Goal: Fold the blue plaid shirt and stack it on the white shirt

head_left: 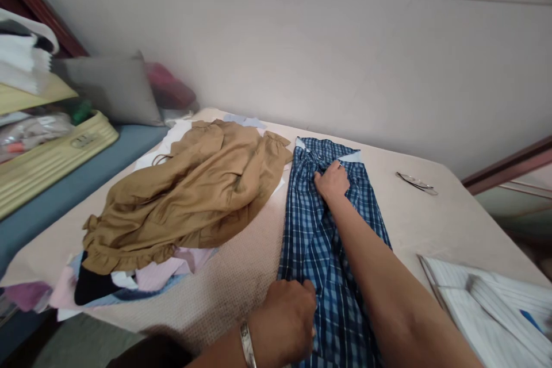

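Blue plaid shirt (321, 241) lies pressed under both hands (332, 182).

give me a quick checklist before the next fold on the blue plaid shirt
1. Right hand pressing near the collar of the blue plaid shirt: ok.
2. Left hand on the shirt's near left edge: ok.
3. Shirt lying flat and narrow on the bed: ok, some wrinkles near the collar.
4. Tan garment off the shirt: ok, beside it and apart.
5. Glasses out of the way: ok, apart to the right.
6. Striped shirt apart from the plaid one: ok.
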Demonstrator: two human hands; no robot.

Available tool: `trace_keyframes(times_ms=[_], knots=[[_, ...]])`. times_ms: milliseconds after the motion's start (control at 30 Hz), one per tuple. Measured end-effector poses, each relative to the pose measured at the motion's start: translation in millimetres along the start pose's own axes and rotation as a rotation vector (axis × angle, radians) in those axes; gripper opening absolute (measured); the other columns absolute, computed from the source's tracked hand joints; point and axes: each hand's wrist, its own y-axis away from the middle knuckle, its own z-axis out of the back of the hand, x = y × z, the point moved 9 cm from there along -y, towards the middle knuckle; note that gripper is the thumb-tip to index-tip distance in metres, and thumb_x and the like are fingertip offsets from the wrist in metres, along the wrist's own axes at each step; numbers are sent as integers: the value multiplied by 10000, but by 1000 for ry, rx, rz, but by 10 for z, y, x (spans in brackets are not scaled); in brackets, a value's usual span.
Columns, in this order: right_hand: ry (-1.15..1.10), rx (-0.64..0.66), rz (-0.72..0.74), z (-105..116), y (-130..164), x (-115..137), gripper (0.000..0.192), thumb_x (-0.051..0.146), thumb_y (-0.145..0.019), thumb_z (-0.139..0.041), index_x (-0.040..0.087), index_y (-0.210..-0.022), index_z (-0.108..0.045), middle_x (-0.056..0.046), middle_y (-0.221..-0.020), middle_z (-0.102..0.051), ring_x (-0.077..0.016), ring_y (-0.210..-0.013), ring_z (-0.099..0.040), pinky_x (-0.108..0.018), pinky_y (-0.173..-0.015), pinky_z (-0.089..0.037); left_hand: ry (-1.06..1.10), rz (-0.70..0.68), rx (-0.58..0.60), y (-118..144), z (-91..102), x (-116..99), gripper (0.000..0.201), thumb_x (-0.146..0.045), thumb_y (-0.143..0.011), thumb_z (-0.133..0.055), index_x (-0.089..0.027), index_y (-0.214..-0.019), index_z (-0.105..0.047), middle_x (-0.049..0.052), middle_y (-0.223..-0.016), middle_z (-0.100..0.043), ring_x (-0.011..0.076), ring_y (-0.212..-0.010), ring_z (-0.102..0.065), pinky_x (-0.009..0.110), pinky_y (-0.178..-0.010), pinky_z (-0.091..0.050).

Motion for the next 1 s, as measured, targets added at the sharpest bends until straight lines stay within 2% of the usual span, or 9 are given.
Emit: trace_keyframes(times_ms=[100,167,300,433,500,600,700,800,1000], knots=[[68,-137,276,36,31,341,538,378,-949,-487,123,-1420,-430,-251,-1538,-350,-400,-1457,-219,-648,-1130,-195,-8,-19,-32,-36,-49,18,663,-293,-753,-675,-92,-1362,-508,218,-1098,-708,373,-939,-701,505,-808,-577],[52,-39,380,-202,22,473,526,419,-989,-407,162,-1448,-432,-205,-1599,-285,-382,-1492,-126,-681,-1139,-118,-5,-18,-12,-41,-72,28,730,-319,-748,-693,-84,-1404,-473,230,-1106,-704,380,-953,-698,509,-820,-571],[42,251,332,-805,-90,472,652,610,-980,-360,233,-1510,-404,-159,-1624,-268,-376,-1494,-147,-706,-1136,-92,24,-13,78,0,-44,-2,749,-365,-768,-703,-100,-1423,-454,222,-1149,-694,370,-1001,-685,491,-866,-548],[40,400,296,-887,-197,484,709,682,-950,-384,285,-1537,-378,-137,-1637,-249,-396,-1500,-140,-715,-1134,-84,-20,-33,120,30,0,-7,781,-403,-737,-742,-131,-1413,-460,201,-1172,-689,355,-1001,-685,462,-845,-549],[39,475,298,-748,-111,496,700,683,-953,-377,294,-1535,-384,-140,-1624,-279,-412,-1487,-181,-719,-1124,-143,-48,-82,112,44,45,19,744,-463,-726,-752,-148,-1358,-521,186,-1163,-695,348,-998,-685,438,-823,-550],[37,407,406,-306,307,524,633,624,-988,-353,277,-1512,-422,-141,-1589,-347,-395,-1467,-249,-671,-1130,-229,-69,-141,67,90,216,138,479,-521,-775,-700,-185,-1115,-674,139,-1080,-725,314,-965,-686,388,-787,-539],[19,302,557,191,1089,444,592,559,-1007,-373,248,-1507,-431,-130,-1606,-325,-352,-1494,-213,-589,-1168,-246,-118,-86,-65,139,522,374,265,-408,-867,-595,-176,-924,-711,119,-972,-736,270,-880,-686,358,-745,-520],[-27,361,655,562,1979,226,603,530,-1005,-409,241,-1534,-397,-108,-1642,-259,-332,-1525,-146,-562,-1190,-239,-189,1,-174,198,744,562,241,-258,-900,-489,-152,-866,-704,118,-906,-726,240,-846,-675,341,-742,-506],[-71,542,762,897,3118,-179,612,464,-980,-511,315,-1555,-366,-60,-1667,-195,-336,-1532,-142,-592,-1207,-204,-242,-54,-219,261,661,385,193,-230,-919,-492,-166,-914,-673,90,-957,-711,216,-927,-652,320,-819,-491]])
